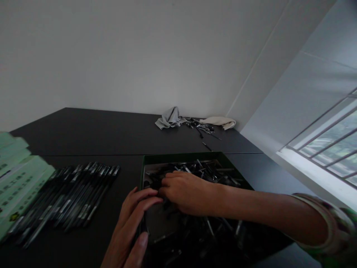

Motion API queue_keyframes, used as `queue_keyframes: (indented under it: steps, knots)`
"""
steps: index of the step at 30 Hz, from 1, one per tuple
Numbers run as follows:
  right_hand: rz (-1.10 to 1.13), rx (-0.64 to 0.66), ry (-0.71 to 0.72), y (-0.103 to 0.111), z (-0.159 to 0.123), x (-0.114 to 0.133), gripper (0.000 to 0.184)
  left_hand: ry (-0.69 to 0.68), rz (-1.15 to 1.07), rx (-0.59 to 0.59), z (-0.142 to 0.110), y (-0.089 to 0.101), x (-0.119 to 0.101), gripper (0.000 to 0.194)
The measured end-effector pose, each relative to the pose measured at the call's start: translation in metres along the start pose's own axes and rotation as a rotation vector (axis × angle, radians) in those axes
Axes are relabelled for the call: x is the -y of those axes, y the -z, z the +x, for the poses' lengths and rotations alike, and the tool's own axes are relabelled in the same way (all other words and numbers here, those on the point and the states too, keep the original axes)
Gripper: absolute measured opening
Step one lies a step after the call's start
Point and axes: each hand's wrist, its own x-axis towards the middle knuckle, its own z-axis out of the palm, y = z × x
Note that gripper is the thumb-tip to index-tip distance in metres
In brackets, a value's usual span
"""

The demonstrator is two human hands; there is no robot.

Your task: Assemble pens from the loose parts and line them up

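Note:
A green box [181, 158] full of black pens and pen parts sits on the dark table in front of me. My right hand [185, 191] reaches into the box from the right, its fingers curled down among the pens; what they hold is hidden. My left hand [131, 223] grips the box's left wall, fingers bent over the rim and thumb against the wall. The fingertips of the two hands nearly touch.
Several black pens [69, 197] lie in a row left of the box. Pale green cartons [16, 178] are stacked at the far left. At the back of the table lie a grey cloth [170, 118], loose pen parts [202, 128] and a cream cloth [220, 121]. A barred window [331, 145] is at the right.

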Motion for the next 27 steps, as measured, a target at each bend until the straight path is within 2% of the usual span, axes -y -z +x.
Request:
queue_keyframes:
  steps: [3, 5, 7, 8, 10, 13, 16, 19, 21, 24, 27]
  knots:
    - [0.009, -0.033, -0.126, 0.002, 0.001, -0.006, 0.021, 0.014, 0.004, -0.021, -0.001, -0.001, -0.001, 0.036]
    - [0.002, -0.131, -0.237, 0.001, 0.001, -0.005, 0.027, 0.027, 0.007, -0.024, -0.001, -0.002, 0.000, 0.036]
    - [0.004, -0.211, -0.320, 0.001, -0.001, 0.000, 0.026, 0.039, 0.002, -0.010, -0.002, -0.001, 0.002, 0.036]
    - [0.019, -0.207, -0.326, 0.000, -0.002, 0.004, 0.022, 0.045, 0.000, -0.002, -0.002, -0.001, 0.003, 0.036]
    - [0.073, -0.110, -0.250, -0.002, -0.006, 0.012, 0.015, 0.041, -0.001, 0.011, -0.002, 0.000, 0.004, 0.036]
    - [0.111, 0.036, -0.101, -0.007, -0.012, 0.021, 0.019, 0.011, 0.014, 0.018, -0.001, 0.001, 0.003, 0.038]
    - [0.077, 0.071, -0.090, -0.008, -0.012, 0.023, 0.022, -0.014, 0.044, 0.021, 0.000, 0.002, 0.003, 0.040]
    - [0.062, 0.158, -0.089, -0.005, -0.010, 0.021, 0.014, -0.015, 0.064, 0.008, 0.000, 0.001, 0.004, 0.038]
    - [0.054, 0.147, -0.065, -0.005, -0.009, 0.021, 0.015, -0.012, 0.064, 0.000, -0.001, 0.001, 0.005, 0.038]
    - [0.045, 0.030, -0.009, -0.011, -0.008, 0.023, 0.024, -0.018, 0.065, 0.017, -0.002, 0.001, 0.005, 0.040]
    - [0.009, 0.011, 0.046, -0.018, -0.004, 0.025, 0.010, -0.014, 0.069, 0.029, -0.002, 0.001, 0.004, 0.040]
